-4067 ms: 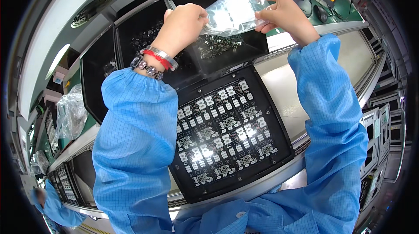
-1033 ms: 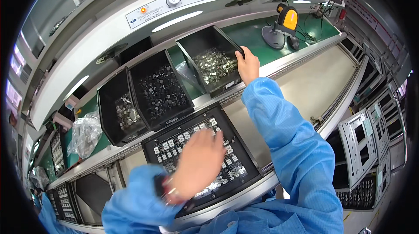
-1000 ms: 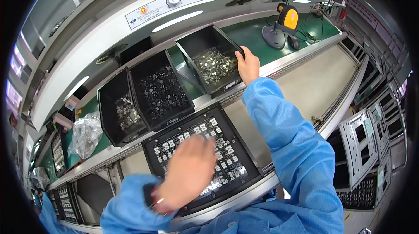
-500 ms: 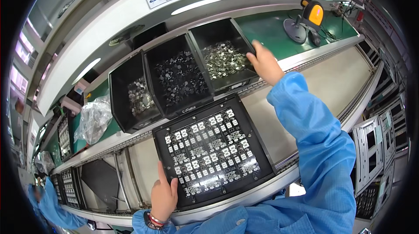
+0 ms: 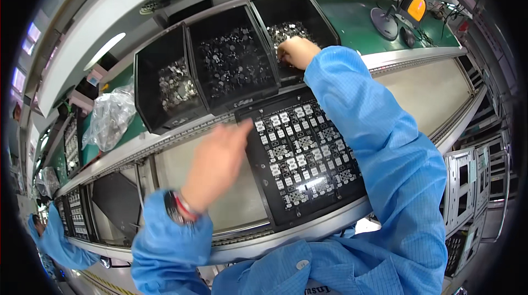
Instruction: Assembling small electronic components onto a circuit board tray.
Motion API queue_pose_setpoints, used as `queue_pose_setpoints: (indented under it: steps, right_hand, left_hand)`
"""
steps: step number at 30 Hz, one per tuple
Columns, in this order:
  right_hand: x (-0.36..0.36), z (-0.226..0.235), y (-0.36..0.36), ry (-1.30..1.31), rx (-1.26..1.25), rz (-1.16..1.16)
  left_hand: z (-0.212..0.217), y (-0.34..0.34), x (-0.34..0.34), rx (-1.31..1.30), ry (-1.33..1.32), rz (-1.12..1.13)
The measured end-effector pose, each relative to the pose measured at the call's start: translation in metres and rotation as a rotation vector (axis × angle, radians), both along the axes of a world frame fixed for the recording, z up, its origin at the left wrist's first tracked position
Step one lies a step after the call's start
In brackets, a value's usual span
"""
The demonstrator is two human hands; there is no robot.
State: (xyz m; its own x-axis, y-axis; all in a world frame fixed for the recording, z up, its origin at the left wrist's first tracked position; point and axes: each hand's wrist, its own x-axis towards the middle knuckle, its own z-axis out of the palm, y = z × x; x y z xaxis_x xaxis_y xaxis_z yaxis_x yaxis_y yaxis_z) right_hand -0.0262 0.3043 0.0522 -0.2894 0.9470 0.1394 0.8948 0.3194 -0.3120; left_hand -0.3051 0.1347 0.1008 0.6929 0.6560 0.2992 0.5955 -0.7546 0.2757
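Note:
My right hand (image 5: 300, 52) reaches into the right black bin (image 5: 325, 17). Its fingers are closed together over the small shiny metal parts (image 5: 289, 30) there; what they pinch is too small to make out. Blurred by motion, my left hand (image 5: 217, 157) is at the far left corner of a black tray (image 5: 257, 177), its fingertips near the edge. Rows of white and silver components on small circuit boards (image 5: 308, 155) fill this tray, which lies flat on the conveyor track (image 5: 234, 207). My right sleeve hides the tray's right side.
Beside the right bin stand a middle bin with dark round parts (image 5: 228, 56) and a left bin with silvery parts (image 5: 177, 86). A clear plastic bag (image 5: 110, 116) lies left of them. A yellow-black scanner (image 5: 411, 6) stands back right. Another person's blue sleeve (image 5: 60, 240) is far left.
The black tray has shifted right along the track. My right hand has gone from the right bin's outer rim into the bin. My left hand has moved up to the tray's far left corner.

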Motion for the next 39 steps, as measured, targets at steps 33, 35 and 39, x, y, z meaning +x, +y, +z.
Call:
queue_pose_setpoints:
  steps: [33,35,39]
  right_hand:
    - [-0.069,-0.032,-0.122,0.588,-0.139,0.241]
    - [-0.071,-0.032,-0.119,0.599,-0.190,0.212]
    - [-0.073,-0.033,-0.115,0.576,-0.184,0.269]
  left_hand:
    - [-0.037,0.151,0.064,0.109,0.128,0.114]
    - [-0.038,0.156,0.064,0.073,0.125,0.129]
    - [-0.028,0.156,0.068,-0.069,0.022,0.095]
